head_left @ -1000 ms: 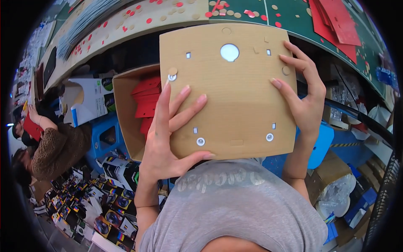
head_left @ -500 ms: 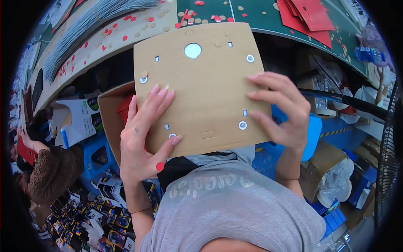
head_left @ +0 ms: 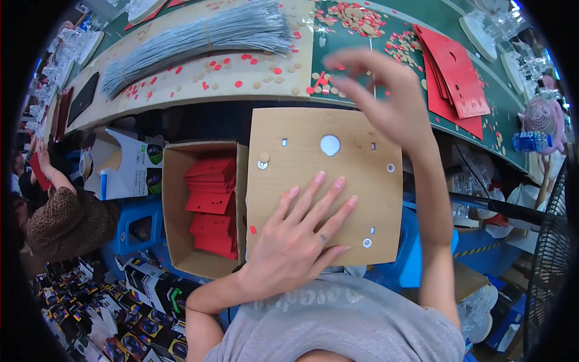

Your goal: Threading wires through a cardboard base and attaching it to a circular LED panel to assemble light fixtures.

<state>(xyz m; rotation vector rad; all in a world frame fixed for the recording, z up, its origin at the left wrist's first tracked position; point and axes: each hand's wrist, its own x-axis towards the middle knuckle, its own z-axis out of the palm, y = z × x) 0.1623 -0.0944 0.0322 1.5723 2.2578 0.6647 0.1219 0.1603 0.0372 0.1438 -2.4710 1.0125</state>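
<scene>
A brown cardboard sheet [head_left: 289, 187] with a large round hole, small rectangular slots and small round holes lies in front of my body. My left hand [head_left: 295, 235] rests flat on its lower middle, fingers spread. A loose brown disc sits by the sheet's upper left hole, and a small red scrap [head_left: 253, 230] lies near its left edge. Raised over the sheet's upper right corner, my right hand [head_left: 386, 90] reaches toward the table with thumb and fingers apart; nothing shows between them. Near its fingertips, red and brown punched-out discs [head_left: 322, 81] lie scattered on the green tabletop.
An open carton [head_left: 175, 211] of red folded cards stands left of the sheet. On the table are a bundle of thin silver-grey strands [head_left: 199, 45], a pile of discs [head_left: 362, 21] and red sheets [head_left: 455, 75]. Another person [head_left: 66, 211] sits far left; a black fan [head_left: 546, 241] stands right.
My right hand has left the sheet's right side and risen toward the table. My left hand has shifted from the left edge to the lower middle. The view now takes in more of the table.
</scene>
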